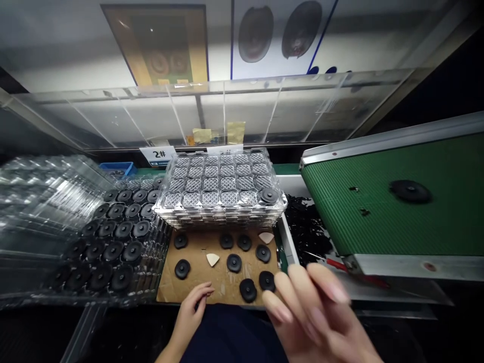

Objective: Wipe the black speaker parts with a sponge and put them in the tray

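Right hand (310,312) is hanging nearest, raised and blurred; its fingers are curling loosely, standing apart, nothing showing in the grasp. Left hand (194,302) is hovering or resting by the near edge of the cardboard (170,287), fingers bending toward the thumb; cannot tell whether it is pinching anything.

Black discs (248,290) are lying loose on the cardboard, spaced apart, probably keeping each easy to grasp; the sheet is likely shielding the surface beneath. To the left, discs are sitting in rows in a filled tray (157,252), its pockets presumably stopping them rubbing. Beyond the cardboard, a tray stack (219,218) is carrying one disc in its near right pocket.

Materials: discs are looking matte, round, with raised centres; two pale wedges (212,259) are showing rounded corners; trays are gleaming, clear, thin plastic with crosshatched pockets. Right, a ribbed green belt (351,227) is bearing another disc.
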`<state>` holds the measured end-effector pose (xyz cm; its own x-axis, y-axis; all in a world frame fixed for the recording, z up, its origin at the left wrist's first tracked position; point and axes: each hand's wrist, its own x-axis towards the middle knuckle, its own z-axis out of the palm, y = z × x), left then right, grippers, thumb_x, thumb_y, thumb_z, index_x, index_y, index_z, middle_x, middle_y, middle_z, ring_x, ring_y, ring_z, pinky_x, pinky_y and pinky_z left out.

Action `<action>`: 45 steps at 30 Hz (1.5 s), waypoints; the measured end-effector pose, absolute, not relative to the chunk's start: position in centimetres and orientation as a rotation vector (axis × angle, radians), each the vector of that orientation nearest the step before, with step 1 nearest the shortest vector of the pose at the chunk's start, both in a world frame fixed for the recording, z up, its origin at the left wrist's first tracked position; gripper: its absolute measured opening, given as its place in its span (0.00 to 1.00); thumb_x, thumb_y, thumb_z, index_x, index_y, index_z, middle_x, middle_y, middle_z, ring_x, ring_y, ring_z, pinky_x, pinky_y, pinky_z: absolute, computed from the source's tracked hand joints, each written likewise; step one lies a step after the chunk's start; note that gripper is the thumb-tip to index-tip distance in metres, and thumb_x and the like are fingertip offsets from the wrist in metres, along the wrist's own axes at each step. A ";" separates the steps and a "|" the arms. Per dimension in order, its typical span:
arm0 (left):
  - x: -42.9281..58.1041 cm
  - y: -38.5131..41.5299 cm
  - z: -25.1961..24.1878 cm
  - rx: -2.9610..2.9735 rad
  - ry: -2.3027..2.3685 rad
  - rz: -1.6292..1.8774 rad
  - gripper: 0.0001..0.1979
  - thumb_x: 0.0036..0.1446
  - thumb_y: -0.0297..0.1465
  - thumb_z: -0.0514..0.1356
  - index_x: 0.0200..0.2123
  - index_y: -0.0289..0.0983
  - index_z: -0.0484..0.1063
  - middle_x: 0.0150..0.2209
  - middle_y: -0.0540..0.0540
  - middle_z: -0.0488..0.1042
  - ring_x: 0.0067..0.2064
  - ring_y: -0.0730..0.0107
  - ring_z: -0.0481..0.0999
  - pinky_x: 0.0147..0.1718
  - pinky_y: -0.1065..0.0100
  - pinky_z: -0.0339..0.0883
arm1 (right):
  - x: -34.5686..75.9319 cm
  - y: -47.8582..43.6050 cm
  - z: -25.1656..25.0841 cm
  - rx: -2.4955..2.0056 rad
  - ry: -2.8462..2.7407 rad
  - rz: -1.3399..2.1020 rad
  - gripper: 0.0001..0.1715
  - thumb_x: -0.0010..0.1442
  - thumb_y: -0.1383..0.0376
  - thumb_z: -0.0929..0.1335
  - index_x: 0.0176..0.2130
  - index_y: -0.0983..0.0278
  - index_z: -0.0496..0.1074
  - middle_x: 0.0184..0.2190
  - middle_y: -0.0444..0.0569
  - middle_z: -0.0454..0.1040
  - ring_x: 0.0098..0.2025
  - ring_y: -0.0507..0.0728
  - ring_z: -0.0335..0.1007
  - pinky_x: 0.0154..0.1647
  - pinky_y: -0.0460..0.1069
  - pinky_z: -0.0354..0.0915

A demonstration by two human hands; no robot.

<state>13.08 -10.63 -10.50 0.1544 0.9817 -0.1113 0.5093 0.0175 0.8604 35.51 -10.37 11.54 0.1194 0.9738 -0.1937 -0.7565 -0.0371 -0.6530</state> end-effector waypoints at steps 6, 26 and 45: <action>13.1 -10.9 -10.7 1.592 1.449 0.750 0.13 0.56 0.31 0.52 0.35 0.40 0.77 0.42 0.40 0.79 0.44 0.62 0.78 0.42 0.64 0.74 | 35.2 -10.2 11.0 -0.800 -0.261 1.460 0.17 0.44 0.65 0.75 0.31 0.58 0.65 0.29 0.41 0.60 0.31 0.51 0.59 0.39 0.50 0.62; 13.5 -11.4 -10.1 1.614 1.391 0.683 0.14 0.57 0.37 0.53 0.35 0.39 0.77 0.41 0.40 0.80 0.42 0.63 0.79 0.42 0.65 0.74 | 35.4 -13.5 8.4 -0.968 -0.211 1.421 0.20 0.40 0.68 0.77 0.29 0.59 0.65 0.28 0.42 0.61 0.27 0.50 0.58 0.28 0.46 0.64; 13.8 -11.0 -10.6 1.577 1.383 0.557 0.17 0.58 0.42 0.53 0.38 0.35 0.74 0.41 0.41 0.79 0.43 0.65 0.78 0.44 0.57 0.73 | 38.5 -14.3 4.3 -1.138 -0.178 1.414 0.22 0.41 0.68 0.78 0.34 0.57 0.68 0.32 0.41 0.66 0.29 0.48 0.62 0.32 0.43 0.66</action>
